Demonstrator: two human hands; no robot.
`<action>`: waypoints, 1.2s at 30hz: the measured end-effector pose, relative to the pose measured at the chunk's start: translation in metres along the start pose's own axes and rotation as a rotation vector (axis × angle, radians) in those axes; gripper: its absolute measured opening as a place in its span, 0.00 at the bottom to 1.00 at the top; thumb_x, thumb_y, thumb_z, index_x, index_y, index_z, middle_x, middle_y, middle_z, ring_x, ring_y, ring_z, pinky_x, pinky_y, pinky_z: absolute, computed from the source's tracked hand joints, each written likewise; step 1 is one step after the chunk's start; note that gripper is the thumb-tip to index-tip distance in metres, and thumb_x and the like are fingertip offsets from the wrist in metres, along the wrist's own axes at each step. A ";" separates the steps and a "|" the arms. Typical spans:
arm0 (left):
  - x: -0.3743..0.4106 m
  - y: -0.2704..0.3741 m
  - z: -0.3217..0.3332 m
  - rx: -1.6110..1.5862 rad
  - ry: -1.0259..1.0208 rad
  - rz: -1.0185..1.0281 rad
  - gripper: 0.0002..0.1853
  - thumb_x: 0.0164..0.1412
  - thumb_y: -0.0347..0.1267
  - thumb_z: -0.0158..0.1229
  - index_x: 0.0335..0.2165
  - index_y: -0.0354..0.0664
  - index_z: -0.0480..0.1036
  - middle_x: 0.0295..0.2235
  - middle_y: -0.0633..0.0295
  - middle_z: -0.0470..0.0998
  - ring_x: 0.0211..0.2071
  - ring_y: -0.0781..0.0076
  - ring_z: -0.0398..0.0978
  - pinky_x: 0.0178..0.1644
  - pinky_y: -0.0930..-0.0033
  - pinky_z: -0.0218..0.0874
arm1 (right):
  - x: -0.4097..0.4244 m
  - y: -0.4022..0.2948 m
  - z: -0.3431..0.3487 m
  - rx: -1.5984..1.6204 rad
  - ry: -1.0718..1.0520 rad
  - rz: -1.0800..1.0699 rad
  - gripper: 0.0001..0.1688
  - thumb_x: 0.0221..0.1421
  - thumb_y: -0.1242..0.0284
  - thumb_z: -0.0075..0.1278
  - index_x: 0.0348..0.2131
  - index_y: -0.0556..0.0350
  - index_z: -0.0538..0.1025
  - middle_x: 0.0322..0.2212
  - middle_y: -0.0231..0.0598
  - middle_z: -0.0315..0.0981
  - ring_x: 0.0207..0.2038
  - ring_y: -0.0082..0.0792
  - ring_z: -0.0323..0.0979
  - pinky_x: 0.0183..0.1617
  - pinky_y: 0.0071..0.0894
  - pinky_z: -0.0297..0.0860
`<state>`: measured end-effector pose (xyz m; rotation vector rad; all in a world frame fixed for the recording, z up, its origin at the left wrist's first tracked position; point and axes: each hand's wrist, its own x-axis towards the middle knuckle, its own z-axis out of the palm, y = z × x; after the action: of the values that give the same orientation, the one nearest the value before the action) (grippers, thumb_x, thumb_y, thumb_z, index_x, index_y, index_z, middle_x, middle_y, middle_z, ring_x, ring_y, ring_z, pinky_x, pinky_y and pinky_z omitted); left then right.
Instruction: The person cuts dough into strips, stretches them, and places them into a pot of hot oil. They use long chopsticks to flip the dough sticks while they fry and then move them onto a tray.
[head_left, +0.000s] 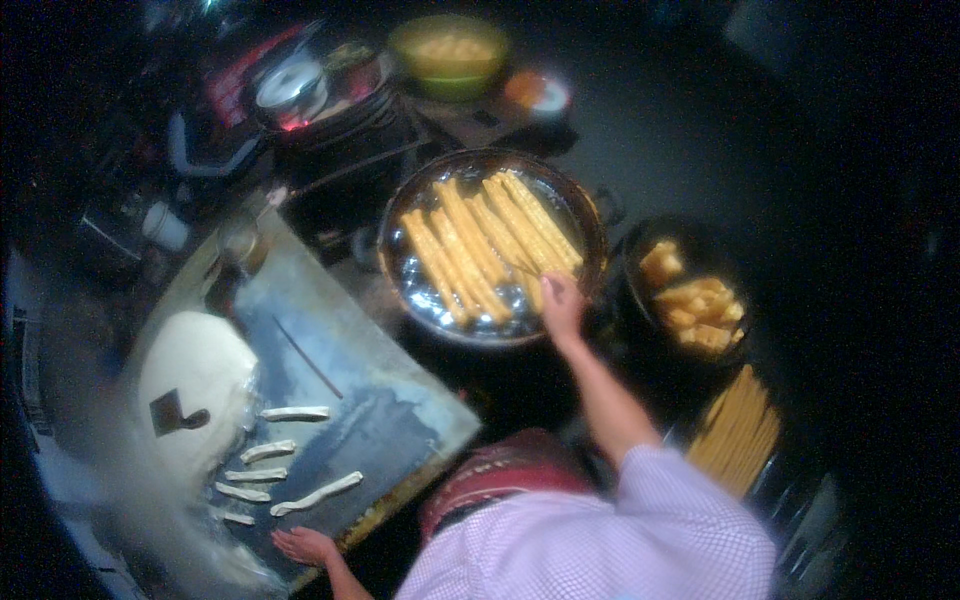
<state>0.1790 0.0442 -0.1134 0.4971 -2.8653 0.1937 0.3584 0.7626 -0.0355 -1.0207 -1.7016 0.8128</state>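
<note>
My right hand (562, 296) is over the near right rim of a wide round pan (517, 335). It grips thin dark sticks, probably chopsticks (525, 266), whose tips reach among the fried dough sticks (457, 262). Several of these golden sticks lie side by side on shiny liquid, likely oil. At the lower left, my left hand (302, 545) is extended flat at the near edge of a metal-topped work board (367, 427), holding nothing. Just beyond it lie a long raw dough strip (319, 493) and several shorter ones (255, 475).
A large dough mass (195, 352) bears a dark scraper-like tool (176, 414). A thin rod (307, 358) lies on the board. Right of the pan, a dark vessel (637, 285) holds fried pieces. A yellow-green bowl (450, 86) and a metal pot (292, 86) stand at the back.
</note>
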 end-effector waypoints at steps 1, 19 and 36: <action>-0.002 0.012 -0.011 -0.007 -0.026 -0.004 0.27 0.70 0.34 0.44 0.63 0.34 0.63 0.67 0.51 0.62 0.69 0.51 0.56 0.71 0.49 0.47 | 0.003 0.002 -0.005 0.001 -0.009 0.029 0.08 0.63 0.73 0.55 0.39 0.59 0.80 0.37 0.43 0.80 0.39 0.38 0.78 0.41 0.33 0.71; 0.012 -0.011 0.042 0.403 0.076 0.231 0.18 0.64 0.39 0.51 0.48 0.43 0.75 0.51 0.55 0.74 0.52 0.53 0.69 0.56 0.49 0.59 | 0.077 0.062 -0.034 0.137 0.254 0.110 0.07 0.63 0.75 0.54 0.39 0.60 0.79 0.32 0.41 0.78 0.36 0.33 0.77 0.41 0.32 0.72; 0.004 -0.012 0.023 0.068 0.040 0.047 0.28 0.72 0.40 0.43 0.63 0.33 0.63 0.66 0.48 0.63 0.66 0.50 0.61 0.67 0.45 0.52 | 0.075 0.067 -0.057 -0.229 0.001 -0.199 0.08 0.63 0.72 0.55 0.39 0.58 0.77 0.34 0.47 0.76 0.34 0.52 0.77 0.38 0.43 0.72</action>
<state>0.1749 0.0281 -0.1337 0.4342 -2.8410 0.3062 0.4156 0.8627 -0.0458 -0.9820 -1.8914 0.4974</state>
